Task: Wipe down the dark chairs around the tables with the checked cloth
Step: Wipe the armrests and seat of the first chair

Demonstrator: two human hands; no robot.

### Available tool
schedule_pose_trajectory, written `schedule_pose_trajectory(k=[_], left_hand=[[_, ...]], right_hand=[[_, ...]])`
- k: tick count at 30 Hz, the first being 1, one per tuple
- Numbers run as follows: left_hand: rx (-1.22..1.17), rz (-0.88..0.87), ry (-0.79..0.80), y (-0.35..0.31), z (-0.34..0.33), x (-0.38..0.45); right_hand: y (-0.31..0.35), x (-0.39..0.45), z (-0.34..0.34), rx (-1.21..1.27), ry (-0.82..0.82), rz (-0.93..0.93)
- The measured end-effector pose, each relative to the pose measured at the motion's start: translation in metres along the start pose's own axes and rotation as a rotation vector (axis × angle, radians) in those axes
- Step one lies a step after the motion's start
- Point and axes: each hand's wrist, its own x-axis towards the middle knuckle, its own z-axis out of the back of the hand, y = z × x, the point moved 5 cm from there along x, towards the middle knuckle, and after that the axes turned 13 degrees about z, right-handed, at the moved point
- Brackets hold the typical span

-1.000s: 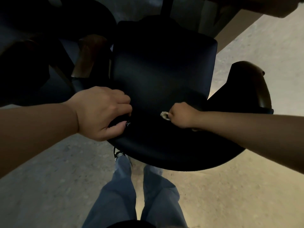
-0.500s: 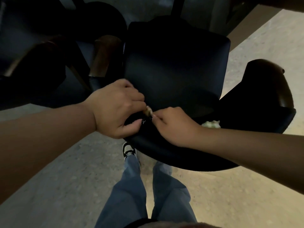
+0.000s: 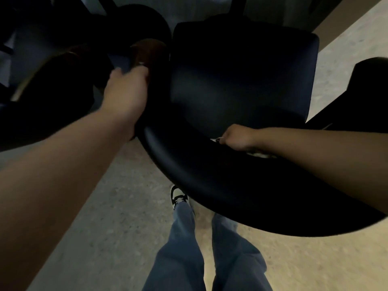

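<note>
A dark chair [image 3: 241, 85] fills the middle of the view, its curved backrest [image 3: 210, 175] nearest me and its seat beyond. My left hand [image 3: 126, 91] grips the chair's left armrest, fingers curled over its edge. My right hand [image 3: 237, 137] is closed round the checked cloth [image 3: 259, 153] and holds it against the inner face of the backrest. Only small pale bits of the cloth show beside the fingers and under the wrist.
Another dark chair [image 3: 52, 91] stands close on the left and a third [image 3: 369, 91] at the right edge. A table leg [image 3: 237, 7] rises behind the seat. My legs in jeans [image 3: 199, 248] stand on the pale speckled floor [image 3: 105, 227].
My left hand moved up from the backrest rim to the left armrest. My right hand slid right along the backrest with the cloth. The view moved closer to the chair.
</note>
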Motion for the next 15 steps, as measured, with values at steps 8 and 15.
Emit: schedule_pose_trajectory(k=[8, 15], left_hand=[[0.173, -0.133, -0.119, -0.005, -0.007, -0.001], [0.204, -0.132, -0.123, -0.007, -0.006, -0.009]], right_hand=[[0.075, -0.087, 0.020, 0.063, -0.285, 0.333], [0.107, -0.121, 0.016, 0.211, -0.500, 0.615]])
